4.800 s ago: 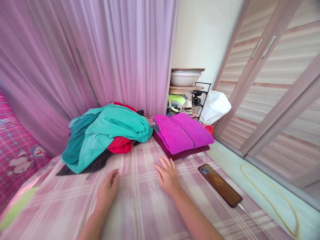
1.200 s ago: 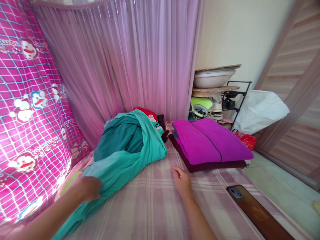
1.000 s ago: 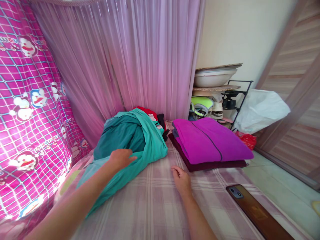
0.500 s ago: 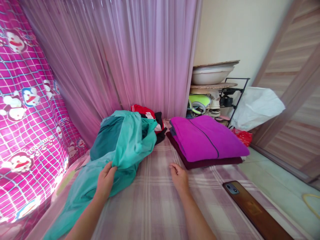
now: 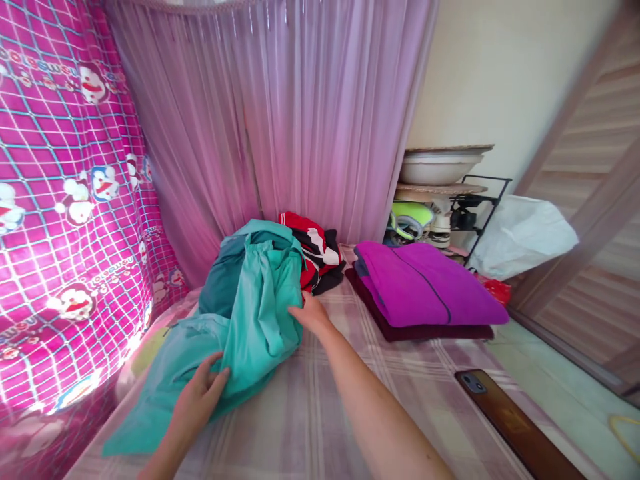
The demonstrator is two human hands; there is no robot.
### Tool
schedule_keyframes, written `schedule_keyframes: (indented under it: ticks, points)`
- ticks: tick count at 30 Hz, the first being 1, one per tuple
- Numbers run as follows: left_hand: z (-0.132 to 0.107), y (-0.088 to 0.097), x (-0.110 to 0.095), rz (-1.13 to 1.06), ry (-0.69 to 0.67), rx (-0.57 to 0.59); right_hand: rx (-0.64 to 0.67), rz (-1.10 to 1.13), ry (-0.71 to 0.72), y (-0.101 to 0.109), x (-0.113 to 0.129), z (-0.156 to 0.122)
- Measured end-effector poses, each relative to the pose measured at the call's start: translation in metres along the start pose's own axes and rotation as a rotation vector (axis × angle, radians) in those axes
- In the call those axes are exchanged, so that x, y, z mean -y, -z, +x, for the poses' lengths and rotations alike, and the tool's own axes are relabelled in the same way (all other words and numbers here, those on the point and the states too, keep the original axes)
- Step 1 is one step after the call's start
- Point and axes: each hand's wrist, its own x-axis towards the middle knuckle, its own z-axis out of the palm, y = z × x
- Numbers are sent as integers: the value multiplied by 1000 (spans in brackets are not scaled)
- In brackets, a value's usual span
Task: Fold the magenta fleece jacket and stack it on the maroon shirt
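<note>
A crumpled teal garment (image 5: 265,300), with a darker teal section at its back left, lies spread on the bed. My left hand (image 5: 200,390) rests at its near side, thumb and fingers apart against the fabric. At the garment's right edge is my right hand (image 5: 314,315). Its thumb reaches over the cloth and its fingers look apart; the far fingertips are partly hidden. Behind the teal cloth sits a heap of red, black and white clothing (image 5: 320,250), partly covered by it.
A folded purple garment (image 5: 425,283) lies on a dark maroon one (image 5: 395,330) at the right. A brown-cased phone (image 5: 515,420) is near the bed's right edge. Beyond stand a rack (image 5: 487,213) with basins and shoes, and a white bag (image 5: 525,233). Curtains (image 5: 310,133) hang behind.
My left hand has loosened from the fabric and sits lower on it. My right hand has moved left and forward to the garment's edge. The garment's upper part lies flatter. The view has shifted left.
</note>
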Motion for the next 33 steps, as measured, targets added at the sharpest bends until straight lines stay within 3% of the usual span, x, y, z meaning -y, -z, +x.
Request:
schedule_keyframes:
  ticks: [3, 6, 8, 11, 15, 19, 22, 25, 27, 28, 30, 33]
  points:
    - [10, 5, 4, 78, -30, -11, -23, -79, 36, 8, -2, -16]
    - [9, 10, 0, 124, -96, -67, -63, -103, 116, 27, -39, -59]
    - [1, 10, -17, 146, -225, -169, -29, -107, 182, 37, -70, -93]
    - [-10, 3, -66, 151, -513, -258, 73, -170, 193, 42, -102, -136]
    - [0, -28, -135, 166, -775, -1, 189, -235, 215, 39, -110, -158]
    - [18, -75, -165, 244, -731, 285, 256, -259, 241, 44, -103, -162]
    - [12, -95, -164, 270, -636, 552, 307, -195, 252, 55, -108, -168]
    - [-4, -86, -151, 218, -692, 670, 346, -73, 197, 71, -120, -161]
    - [-12, -69, -137, 101, -670, 608, 261, -1, 132, 82, -127, -143]
    - [-15, -58, -128, 3, -595, 544, 182, 28, 97, 85, -128, -130]
    - [-17, -38, -107, -263, -364, 401, 29, 77, 17, 86, -125, -100]
    - [-21, -13, -75, -606, 4, 266, -1, 189, -72, 70, -104, -56]
